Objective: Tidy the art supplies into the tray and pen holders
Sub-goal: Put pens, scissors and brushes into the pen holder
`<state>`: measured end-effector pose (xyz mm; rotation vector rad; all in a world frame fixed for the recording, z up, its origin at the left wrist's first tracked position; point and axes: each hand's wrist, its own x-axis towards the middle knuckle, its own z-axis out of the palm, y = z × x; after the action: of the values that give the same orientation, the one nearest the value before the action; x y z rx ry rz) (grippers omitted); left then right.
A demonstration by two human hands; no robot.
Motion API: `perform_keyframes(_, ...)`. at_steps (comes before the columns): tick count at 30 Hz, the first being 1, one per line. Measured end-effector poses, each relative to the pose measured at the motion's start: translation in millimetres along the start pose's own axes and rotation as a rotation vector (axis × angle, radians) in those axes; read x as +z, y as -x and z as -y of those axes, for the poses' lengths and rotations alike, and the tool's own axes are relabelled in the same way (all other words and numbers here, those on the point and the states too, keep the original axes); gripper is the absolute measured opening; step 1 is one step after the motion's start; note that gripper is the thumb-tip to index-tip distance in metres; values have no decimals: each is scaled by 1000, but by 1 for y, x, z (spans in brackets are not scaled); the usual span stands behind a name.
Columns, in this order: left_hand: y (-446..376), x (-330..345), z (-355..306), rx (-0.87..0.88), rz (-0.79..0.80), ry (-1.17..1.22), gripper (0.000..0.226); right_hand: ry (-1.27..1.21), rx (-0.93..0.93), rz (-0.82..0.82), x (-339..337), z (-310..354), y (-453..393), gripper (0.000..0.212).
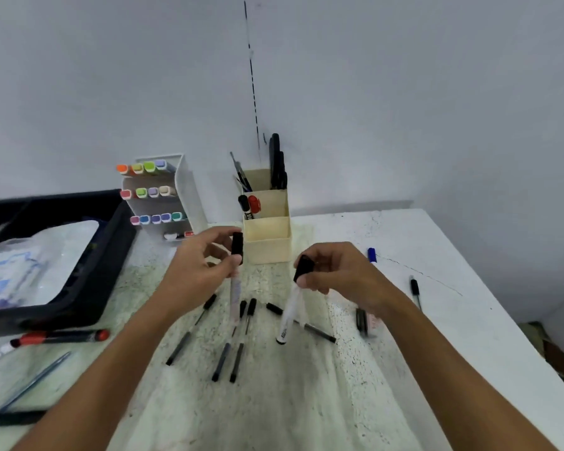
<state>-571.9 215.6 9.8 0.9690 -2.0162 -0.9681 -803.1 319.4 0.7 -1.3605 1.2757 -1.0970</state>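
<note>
Markers gripped cap-up — left hand (205,258), right hand (336,271).

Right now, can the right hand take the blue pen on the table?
Probably not yet: the right hand already holds a white marker. The blue pen lies just beyond it with nothing between them.

This looks like a plain home or studio craft corner. Two bare pale grey painted walls (404,92) meet at 12 o'clock behind a worn, paint-speckled white worktable (306,402). At 11 o'clock stands a tiered white plastic rack of pastel-capped markers (158,193), at 12 o'clock a stepped cream plastic pen holder (267,229), and at 9 o'clock a black plastic tray (105,265). Slim black pens (223,361) lie scattered across the tabletop.
</note>
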Motion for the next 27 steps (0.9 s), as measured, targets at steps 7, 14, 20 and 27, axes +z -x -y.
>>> perform_keyframes(7,-34,-5,-39,254,-176,36,33,208,-353,-433,12,35,-50,17)
perform_keyframes(14,-79,7,-31,333,-260,-139,20,392,-456,-534,0,42,-90,19)
perform_keyframes(20,-98,19,-19,338,-268,-198,19,425,-401,-515,-6,24,-113,15)
perform_keyframes(27,-108,19,-24,356,-297,-133,23,372,-374,-560,-7,14,-121,13)
